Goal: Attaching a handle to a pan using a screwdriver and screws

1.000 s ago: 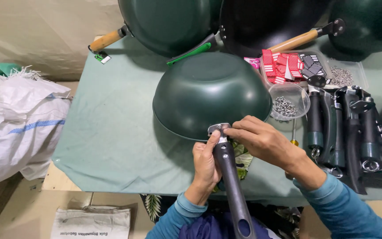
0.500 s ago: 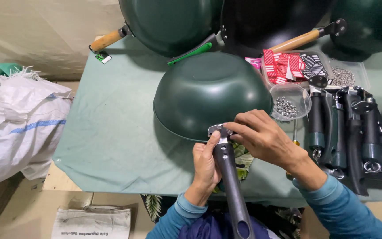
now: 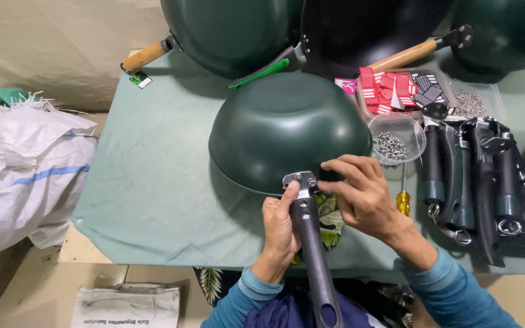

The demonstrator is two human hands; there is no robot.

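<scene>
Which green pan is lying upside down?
The green pan in the middle of the table, right in front of the hands. Its round bottom faces up, while the other pans lean at the back with handles attached.

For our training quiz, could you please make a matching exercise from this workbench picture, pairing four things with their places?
Things:
1. Left hand
2. Screwdriver
3. Clear bowl
4. White sack

Places:
A. Left of the table
B. Gripping the black handle
C. Right of the upturned wok, holding small metal nuts
D. Beside the right hand, on the green cloth

Pairs: 1-B, 2-D, 3-C, 4-A
</scene>
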